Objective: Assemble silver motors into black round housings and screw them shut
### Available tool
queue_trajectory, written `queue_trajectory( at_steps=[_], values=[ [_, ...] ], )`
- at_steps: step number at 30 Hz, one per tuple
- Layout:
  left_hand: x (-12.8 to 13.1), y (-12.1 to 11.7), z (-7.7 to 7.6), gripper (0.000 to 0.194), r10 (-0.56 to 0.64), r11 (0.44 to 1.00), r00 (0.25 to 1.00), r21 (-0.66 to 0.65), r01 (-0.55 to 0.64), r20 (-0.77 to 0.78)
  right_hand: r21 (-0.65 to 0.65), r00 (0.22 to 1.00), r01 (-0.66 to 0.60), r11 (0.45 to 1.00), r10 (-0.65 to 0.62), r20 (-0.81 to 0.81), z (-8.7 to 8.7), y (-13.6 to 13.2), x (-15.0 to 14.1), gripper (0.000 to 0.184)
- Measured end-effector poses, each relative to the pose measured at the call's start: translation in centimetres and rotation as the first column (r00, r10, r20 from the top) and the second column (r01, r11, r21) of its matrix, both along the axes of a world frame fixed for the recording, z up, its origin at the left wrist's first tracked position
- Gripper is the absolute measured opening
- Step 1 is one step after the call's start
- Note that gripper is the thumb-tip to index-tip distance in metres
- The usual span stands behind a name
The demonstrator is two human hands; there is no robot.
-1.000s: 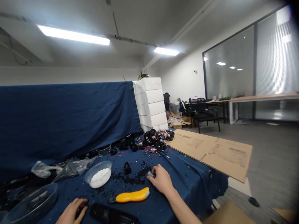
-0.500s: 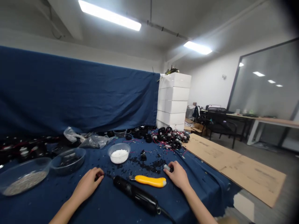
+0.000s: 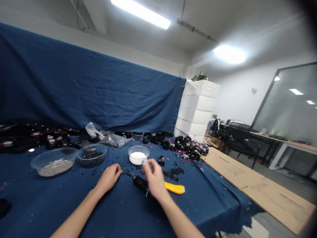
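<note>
At the far left, a blue cloth (image 3: 74,82) hangs as a backdrop and also covers the table (image 3: 29,201). Along the table's back edge lies a dark jumble of parts with red wires (image 3: 52,141). In front of it sit a wide clear bowl of grey granules (image 3: 53,168) and a smaller clear bowl of black bits (image 3: 92,155). Crumpled plastic bags (image 3: 111,139) lie behind them.

The person's left hand (image 3: 108,178) rests loosely curled on the cloth, holding nothing. The hands are apart, with the right hand (image 3: 155,178) just beside it. Its fingertips (image 3: 148,165) pinch a small pale piece (image 3: 146,162), too small to make out, just in front of a white bowl of white granules (image 3: 137,155). That hand hangs over a black cylindrical tool (image 3: 140,183), hiding part of it.

Further right, a yellow utility knife (image 3: 176,188) lies beside black crumbs (image 3: 174,173). Beyond them is a heap of small black motors tangled in red wire (image 3: 189,148). Flattened cardboard (image 3: 255,180) runs past the table's edge, and stacked white boxes (image 3: 196,112) stand behind.
</note>
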State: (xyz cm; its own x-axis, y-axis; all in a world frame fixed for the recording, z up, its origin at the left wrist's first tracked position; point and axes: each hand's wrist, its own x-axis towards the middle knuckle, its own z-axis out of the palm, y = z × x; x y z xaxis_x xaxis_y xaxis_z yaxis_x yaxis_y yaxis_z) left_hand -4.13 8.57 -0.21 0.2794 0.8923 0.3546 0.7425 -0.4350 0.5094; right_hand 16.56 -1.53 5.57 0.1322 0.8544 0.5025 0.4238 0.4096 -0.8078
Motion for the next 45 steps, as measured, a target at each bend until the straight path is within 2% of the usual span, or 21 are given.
queue_trajectory(
  at_steps=[2,3,5,7,10,14,16,18,22,27,30,33,38,45],
  values=[
    [-0.2,0.0,0.1,0.015,0.005,1.0,0.999,0.002,-0.005,0.037,-0.036,0.993,-0.114,0.993,0.112,-0.034,-2.0,0.3,-3.0,0.028],
    [-0.2,0.1,0.2,0.015,0.007,1.0,0.998,0.002,-0.007,0.055,-0.06,0.976,-0.215,0.975,0.213,-0.035,-2.9,0.4,-3.8,0.022],
    [-0.4,0.1,0.4,0.016,0.012,1.0,0.996,0.002,-0.012,0.091,-0.089,0.946,-0.315,0.945,0.32,0.047,-4.2,0.8,-4.3,0.015],
    [-0.4,0.2,0.5,0.018,0.018,1.0,0.991,-0.005,-0.018,0.129,-0.089,0.925,-0.349,0.933,0.359,0.129,-4.8,1.2,-3.5,0.016],
    [-0.3,0.1,0.5,0.022,0.012,1.0,0.983,-0.03,-0.007,0.182,-0.08,0.935,-0.323,0.943,0.331,0.125,-4.8,1.9,-1.6,0.023],
    [0.3,-0.3,0.3,0.021,-0.026,0.998,0.975,-0.054,0.039,0.22,-0.1,0.972,-0.236,0.967,0.234,-0.024,-4.4,3.1,-0.1,0.02],
    [0.6,-0.5,0.3,0.021,-0.049,0.996,0.974,-0.057,0.063,0.222,-0.127,0.96,-0.267,0.955,0.252,-0.123,-4.3,3.4,0.0,0.023],
    [0.8,-0.7,0.3,0.02,-0.069,0.995,0.974,-0.056,0.083,0.214,-0.172,0.918,-0.361,0.917,0.317,-0.237,-4.2,3.6,-0.2,0.03],
    [1.1,-1.1,0.8,0.021,-0.078,0.996,0.978,-0.027,0.085,0.194,-0.251,0.791,-0.552,0.795,0.405,-0.458,-4.1,3.7,-0.3,0.046],
    [1.9,-2.7,2.3,0.024,-0.057,0.997,0.975,0.054,0.046,0.213,-0.261,0.68,-0.647,0.717,0.386,-0.624,-3.8,3.7,0.0,0.043],
    [3.1,-4.2,3.4,0.028,-0.081,0.994,0.971,0.083,0.064,0.227,-0.257,0.647,-0.669,0.697,0.377,-0.663,-3.8,3.8,0.2,0.039],
    [4.1,-5.3,3.8,0.03,-0.118,0.992,0.967,0.069,0.105,0.224,-0.259,0.642,-0.667,0.699,0.363,-0.675,-4.0,4.0,0.1,0.037],
    [4.4,-5.1,3.0,0.03,-0.123,0.99,0.963,-0.035,0.135,0.238,-0.27,0.674,-0.657,0.704,0.389,-0.628,-4.3,3.9,-0.1,0.04],
    [4.0,-4.5,2.5,0.029,-0.142,0.982,0.949,-0.083,0.172,0.28,-0.258,0.709,-0.636,0.727,0.419,-0.568,-4.2,3.5,-0.3,0.046]
  ],
)
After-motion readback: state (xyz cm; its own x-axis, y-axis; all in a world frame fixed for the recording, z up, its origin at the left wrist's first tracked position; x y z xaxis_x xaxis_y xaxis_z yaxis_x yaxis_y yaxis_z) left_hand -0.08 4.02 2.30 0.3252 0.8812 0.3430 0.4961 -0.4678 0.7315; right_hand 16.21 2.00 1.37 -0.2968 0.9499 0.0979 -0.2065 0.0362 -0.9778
